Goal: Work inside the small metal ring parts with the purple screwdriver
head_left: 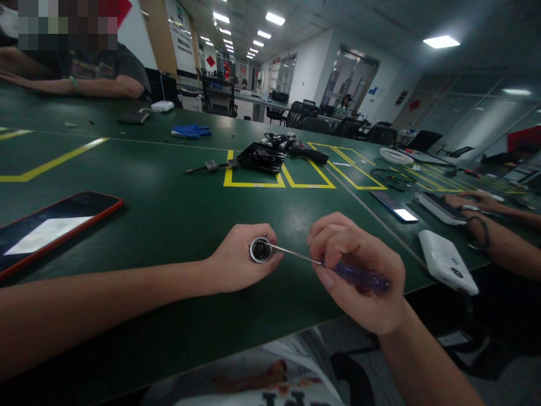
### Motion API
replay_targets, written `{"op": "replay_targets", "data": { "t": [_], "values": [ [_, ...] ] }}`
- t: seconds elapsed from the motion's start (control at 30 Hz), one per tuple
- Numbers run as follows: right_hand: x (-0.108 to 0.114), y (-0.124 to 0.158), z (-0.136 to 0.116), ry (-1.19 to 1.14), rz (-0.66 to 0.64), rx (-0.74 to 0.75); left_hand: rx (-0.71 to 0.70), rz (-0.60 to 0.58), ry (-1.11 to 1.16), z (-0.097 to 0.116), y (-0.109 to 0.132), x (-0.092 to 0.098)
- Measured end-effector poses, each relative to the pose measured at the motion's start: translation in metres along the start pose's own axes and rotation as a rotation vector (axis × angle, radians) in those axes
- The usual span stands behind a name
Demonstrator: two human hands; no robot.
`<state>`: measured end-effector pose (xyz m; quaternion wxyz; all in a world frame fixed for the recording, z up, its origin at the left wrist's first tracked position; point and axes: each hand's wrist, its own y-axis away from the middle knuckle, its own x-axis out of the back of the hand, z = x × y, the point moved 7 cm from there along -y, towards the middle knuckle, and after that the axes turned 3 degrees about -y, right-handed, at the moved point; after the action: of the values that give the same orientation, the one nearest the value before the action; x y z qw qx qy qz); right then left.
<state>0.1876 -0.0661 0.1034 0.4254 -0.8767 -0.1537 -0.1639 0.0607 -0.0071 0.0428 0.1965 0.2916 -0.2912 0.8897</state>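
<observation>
My left hand [236,262] is closed around a small round metal part [260,250], its open end facing up, resting on the green table [169,214]. My right hand [359,270] grips a screwdriver [359,274] with a clear purple handle. Its thin metal shaft reaches left and its tip sits inside the opening of the round part.
A phone in a red case [51,228] lies at the left. A black part with cables and tools [262,155] sits in yellow-taped boxes further back, with a blue glove [190,131] beyond. A white device [448,262] and another person's arms [494,237] are at the right; a second person sits far left.
</observation>
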Motion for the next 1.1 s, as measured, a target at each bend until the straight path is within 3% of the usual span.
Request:
{"op": "replay_targets", "data": {
  "t": [0.53,0.67,0.83,1.1],
  "values": [
    [-0.018,-0.008,0.01,0.028,-0.101,-0.136,-0.213,0.016,-0.355,0.006,0.002,-0.003],
    [-0.018,0.002,0.027,-0.113,0.05,-0.273,-0.245,0.047,-0.375,0.004,0.002,-0.001],
    [-0.026,0.022,0.055,-0.477,0.261,-0.481,-0.178,0.105,-0.323,-0.001,0.0,0.005],
    [-0.029,0.036,0.065,-0.685,0.501,-0.558,-0.105,0.111,-0.261,-0.002,-0.002,0.008]
  ]
}}
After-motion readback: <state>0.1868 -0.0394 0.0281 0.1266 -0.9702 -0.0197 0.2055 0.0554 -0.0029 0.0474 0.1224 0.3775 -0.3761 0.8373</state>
